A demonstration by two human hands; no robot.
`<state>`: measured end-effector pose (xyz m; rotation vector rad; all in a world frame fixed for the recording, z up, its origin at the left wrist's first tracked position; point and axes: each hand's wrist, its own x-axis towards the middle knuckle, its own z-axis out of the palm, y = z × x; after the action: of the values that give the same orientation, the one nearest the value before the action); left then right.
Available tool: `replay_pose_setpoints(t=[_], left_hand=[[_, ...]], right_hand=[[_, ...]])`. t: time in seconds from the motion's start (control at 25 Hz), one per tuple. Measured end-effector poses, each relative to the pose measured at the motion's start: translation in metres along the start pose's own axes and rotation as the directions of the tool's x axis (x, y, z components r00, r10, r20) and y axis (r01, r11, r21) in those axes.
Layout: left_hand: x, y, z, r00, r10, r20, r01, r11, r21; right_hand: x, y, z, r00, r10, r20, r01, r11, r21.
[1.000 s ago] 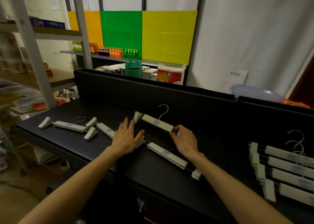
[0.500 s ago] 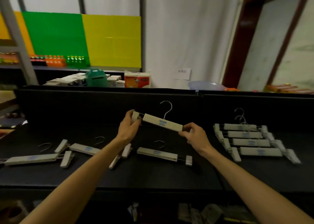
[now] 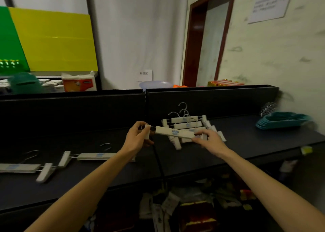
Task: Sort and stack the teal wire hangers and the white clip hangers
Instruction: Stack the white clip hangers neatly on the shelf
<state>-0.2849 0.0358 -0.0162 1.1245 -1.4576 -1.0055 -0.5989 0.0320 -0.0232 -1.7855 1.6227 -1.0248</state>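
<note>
While we look down past our two bare forearms, we see first the dim space under the surface (image 3: 193, 163), where a mess of packets and papers (image 3: 175, 207) lies; they are too blurred to name. Above it runs the long dark surface, with a low black back wall (image 3: 88, 112) behind.

On the near left part of the surface lie two loose white clip hangers: one (image 3: 19, 168) at the far left edge and one (image 3: 95, 156) partly hidden behind our left forearm.

Above the middle of the surface our left hand (image 3: 135, 138) pinches the left clip of the held white clip hanger (image 3: 174, 133), and our right hand (image 3: 209, 140) closes its grip on the right end. This hanger is in the air, nearly level, just in front of the stack of white clip hangers (image 3: 186, 124), and it covers the lower part of that stack. The stack lies against the back wall with its metal hooks pointing up.

Far right on the surface, well apart from the white ones, rests the pile of teal wire hangers (image 3: 281, 121), near the pale wall.

Behind the back wall stand a tissue pack (image 3: 79, 82), a teal container (image 3: 24, 83) and a bluish basin (image 3: 154, 84). Further back we see yellow and green panels (image 3: 52, 41), a white curtain (image 3: 137, 29), a brown door frame (image 3: 193, 43) and a paper notice (image 3: 269, 3) on the wall.
</note>
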Motion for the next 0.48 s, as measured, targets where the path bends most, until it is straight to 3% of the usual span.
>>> replay_pose_setpoints(t=[0.16,0.24,0.36,0.48], left_hand=[[0.004,-0.013,0.080,0.996,-0.019,-0.084,0.025,0.997,0.071],[0.011,-0.022,0.105,0.993,0.000,-0.119,0.024,0.979,0.200],[0.016,-0.031,0.128,0.987,0.045,-0.154,0.015,0.930,0.368],[0.013,-0.041,0.141,0.981,0.034,-0.191,0.052,0.903,0.427]], right_hand=[[0.008,0.057,-0.063,0.997,0.015,0.074,-0.017,1.000,0.023],[0.017,0.087,-0.086,0.994,-0.015,0.105,0.011,0.999,0.033],[0.030,0.124,-0.107,0.991,-0.028,0.128,0.011,0.991,0.132],[0.037,0.144,-0.116,0.980,-0.030,0.195,-0.011,0.978,0.206]])
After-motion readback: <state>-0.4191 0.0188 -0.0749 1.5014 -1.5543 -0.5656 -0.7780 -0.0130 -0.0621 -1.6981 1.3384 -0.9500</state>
